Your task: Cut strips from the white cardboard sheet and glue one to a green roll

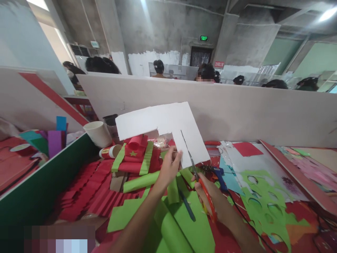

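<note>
Left hand (171, 163) pinching the L-shaped white card (168, 117) near its lower corner, above green paper (171, 228), presumably to steady it against the blades. Right hand (207, 191) gripping scissors (206, 189) by orange handles; whether the dark line ahead is blade or slit is hard to tell. Card stiff, flat; green paper smooth, partly rolled; red paper (91, 182) pleated.
</note>
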`<state>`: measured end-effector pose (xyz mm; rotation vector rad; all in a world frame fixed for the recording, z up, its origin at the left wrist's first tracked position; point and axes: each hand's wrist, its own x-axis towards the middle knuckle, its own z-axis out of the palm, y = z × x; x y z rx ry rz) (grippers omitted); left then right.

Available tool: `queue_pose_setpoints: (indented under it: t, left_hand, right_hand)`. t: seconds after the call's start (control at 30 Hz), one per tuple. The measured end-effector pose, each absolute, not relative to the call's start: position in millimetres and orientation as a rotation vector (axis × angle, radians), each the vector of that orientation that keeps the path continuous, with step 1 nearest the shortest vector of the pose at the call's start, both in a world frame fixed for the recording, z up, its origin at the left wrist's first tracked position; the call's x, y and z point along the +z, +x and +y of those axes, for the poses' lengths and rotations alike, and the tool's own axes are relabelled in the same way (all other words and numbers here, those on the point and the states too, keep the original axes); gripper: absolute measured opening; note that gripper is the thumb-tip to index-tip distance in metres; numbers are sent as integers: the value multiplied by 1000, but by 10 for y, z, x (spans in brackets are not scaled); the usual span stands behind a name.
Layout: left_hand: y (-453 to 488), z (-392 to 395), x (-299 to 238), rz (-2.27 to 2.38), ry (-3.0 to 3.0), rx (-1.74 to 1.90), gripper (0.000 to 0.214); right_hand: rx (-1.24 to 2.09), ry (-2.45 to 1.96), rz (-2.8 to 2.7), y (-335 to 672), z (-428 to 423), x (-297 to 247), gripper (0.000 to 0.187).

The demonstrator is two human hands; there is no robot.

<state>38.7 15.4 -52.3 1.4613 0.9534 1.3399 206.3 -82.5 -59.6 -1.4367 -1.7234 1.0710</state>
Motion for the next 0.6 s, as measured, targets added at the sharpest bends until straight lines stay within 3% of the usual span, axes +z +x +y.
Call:
queue_pose_setpoints:
  t: [0.33, 0.6]
  left_hand:
    - [369, 162, -526, 945, 1451, 1345, 27]
    - [367, 154, -491, 931, 1437, 1346, 27]
  right_hand:
    - [1013, -1505, -1711, 1999, -736, -571, 57]
    - [911, -1514, -1718, 1984, -723, -573, 57]
